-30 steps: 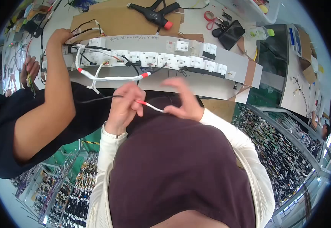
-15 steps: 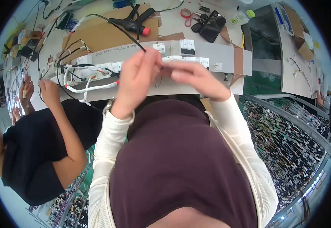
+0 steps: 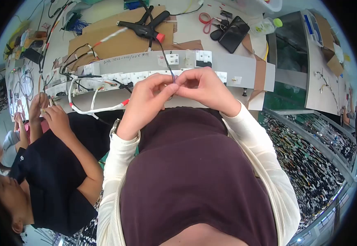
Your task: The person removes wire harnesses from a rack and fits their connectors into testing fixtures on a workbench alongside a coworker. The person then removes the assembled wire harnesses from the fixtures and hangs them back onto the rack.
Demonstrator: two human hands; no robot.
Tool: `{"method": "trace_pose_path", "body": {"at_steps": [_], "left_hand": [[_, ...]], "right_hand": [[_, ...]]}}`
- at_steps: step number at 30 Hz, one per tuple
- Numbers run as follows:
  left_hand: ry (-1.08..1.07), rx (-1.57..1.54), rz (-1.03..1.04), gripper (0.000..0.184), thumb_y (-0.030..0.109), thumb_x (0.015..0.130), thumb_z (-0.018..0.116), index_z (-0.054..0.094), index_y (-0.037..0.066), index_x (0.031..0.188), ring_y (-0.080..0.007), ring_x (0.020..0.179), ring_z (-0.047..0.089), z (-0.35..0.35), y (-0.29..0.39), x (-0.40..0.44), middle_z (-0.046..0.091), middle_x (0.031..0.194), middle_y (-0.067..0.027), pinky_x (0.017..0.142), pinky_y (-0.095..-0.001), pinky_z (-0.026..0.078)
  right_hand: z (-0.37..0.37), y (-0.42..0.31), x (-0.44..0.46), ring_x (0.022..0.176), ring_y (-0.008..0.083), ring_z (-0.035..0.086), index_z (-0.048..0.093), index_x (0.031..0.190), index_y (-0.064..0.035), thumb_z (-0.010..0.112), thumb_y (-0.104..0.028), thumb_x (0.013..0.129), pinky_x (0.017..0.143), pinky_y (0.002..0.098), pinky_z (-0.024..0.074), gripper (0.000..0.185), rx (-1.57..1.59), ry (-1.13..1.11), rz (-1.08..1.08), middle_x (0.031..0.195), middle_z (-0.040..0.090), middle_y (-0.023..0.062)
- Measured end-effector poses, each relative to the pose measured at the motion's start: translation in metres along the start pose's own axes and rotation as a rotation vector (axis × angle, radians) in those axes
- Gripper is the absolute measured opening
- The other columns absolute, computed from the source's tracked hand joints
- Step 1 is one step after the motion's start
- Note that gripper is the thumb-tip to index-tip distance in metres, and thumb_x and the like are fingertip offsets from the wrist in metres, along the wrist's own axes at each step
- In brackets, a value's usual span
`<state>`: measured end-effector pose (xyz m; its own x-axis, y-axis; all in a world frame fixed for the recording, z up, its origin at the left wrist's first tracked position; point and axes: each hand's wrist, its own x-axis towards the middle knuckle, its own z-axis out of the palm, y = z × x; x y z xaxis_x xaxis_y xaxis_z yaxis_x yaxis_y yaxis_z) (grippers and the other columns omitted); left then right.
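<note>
Both hands meet over the near edge of a long grey board (image 3: pixel 244 69) with a row of white connector blocks (image 3: pixel 123 78). My left hand (image 3: pixel 147 100) pinches a thin dark cable (image 3: pixel 165 55) that comes down from beside the black clamp. Opposite it, my right hand (image 3: pixel 207 90) has thumb and forefinger closed on the same cable, its fingertips close to the left ones. The cable's end is hidden between the fingers. Left of my hands, a white-wrapped harness (image 3: pixel 98 110) with red bands curves along the board's front.
Behind the board lie cardboard (image 3: pixel 104 39), a black clamp (image 3: pixel 147 30) with a red tip, red tape (image 3: pixel 205 18), a black phone (image 3: pixel 233 35) and a bottle (image 3: pixel 264 26). A co-worker (image 3: pixel 55 164) at the left handles wires. Cable racks (image 3: pixel 301 151) stand at the lower right.
My hands have moved up from near my body to the board, and the fingers have come together on the dark cable. The co-worker's hands have come together at the left.
</note>
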<state>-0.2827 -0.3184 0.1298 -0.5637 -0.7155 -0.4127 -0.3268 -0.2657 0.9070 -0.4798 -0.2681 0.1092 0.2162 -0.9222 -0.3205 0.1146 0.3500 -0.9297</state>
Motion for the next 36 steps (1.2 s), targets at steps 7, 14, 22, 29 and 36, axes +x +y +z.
{"method": "trace_pose_path", "body": {"at_steps": [7, 14, 22, 29, 36], "left_hand": [[0.114, 0.598, 0.286, 0.010, 0.003, 0.091, 0.067, 0.068, -0.006, 0.096, -0.0126, 0.074, 0.065, -0.003, 0.000, 0.026, 0.067, 0.083, -0.0072, 0.065, -0.0274, 0.053], [0.344, 0.197, 0.213, 0.008, -0.002, 0.087, 0.066, 0.065, -0.004, 0.094, -0.0257, 0.080, 0.072, 0.022, -0.030, 0.072, 0.069, 0.090, -0.0149, 0.071, -0.0331, 0.057], [0.478, 0.243, 0.273, 0.009, 0.000, 0.087, 0.069, 0.068, -0.002, 0.096, -0.0229, 0.077, 0.073, 0.022, -0.047, 0.071, 0.072, 0.088, -0.0133, 0.072, -0.0310, 0.057], [0.574, 0.209, 0.319, 0.008, 0.000, 0.087, 0.070, 0.068, -0.001, 0.095, -0.0221, 0.076, 0.073, 0.032, -0.058, 0.069, 0.073, 0.085, -0.0125, 0.070, -0.0298, 0.055], [0.653, 0.388, 0.514, 0.009, -0.004, 0.087, 0.068, 0.067, 0.001, 0.094, -0.0278, 0.074, 0.069, 0.032, -0.066, 0.071, 0.069, 0.086, -0.0131, 0.065, -0.0328, 0.054]], "right_hand": [[-0.021, -0.002, 0.021, 0.074, 0.0233, 0.068, 0.073, 0.093, -0.0031, 0.074, -0.009, 0.083, 0.071, 0.0290, 0.0540, 0.012, -0.817, 0.074, -0.294, 0.084, 0.071, 0.0095], [-0.052, 0.019, 0.056, 0.075, 0.0243, 0.071, 0.072, 0.096, -0.0006, 0.073, -0.008, 0.084, 0.069, 0.0315, 0.0564, 0.014, -0.772, 0.342, -0.277, 0.086, 0.072, 0.0115], [-0.049, 0.022, 0.070, 0.077, 0.0245, 0.072, 0.070, 0.096, -0.0012, 0.072, -0.008, 0.085, 0.070, 0.0321, 0.0562, 0.013, -0.723, 0.295, -0.295, 0.087, 0.073, 0.0114], [-0.047, 0.030, 0.075, 0.077, 0.0241, 0.071, 0.071, 0.095, -0.0027, 0.072, -0.008, 0.083, 0.069, 0.0331, 0.0562, 0.013, -0.730, 0.231, -0.306, 0.086, 0.072, 0.0102], [-0.048, 0.033, 0.083, 0.078, 0.0236, 0.068, 0.072, 0.093, -0.0042, 0.072, -0.008, 0.081, 0.070, 0.0327, 0.0556, 0.013, -0.759, 0.211, -0.421, 0.088, 0.071, 0.0089]]}}
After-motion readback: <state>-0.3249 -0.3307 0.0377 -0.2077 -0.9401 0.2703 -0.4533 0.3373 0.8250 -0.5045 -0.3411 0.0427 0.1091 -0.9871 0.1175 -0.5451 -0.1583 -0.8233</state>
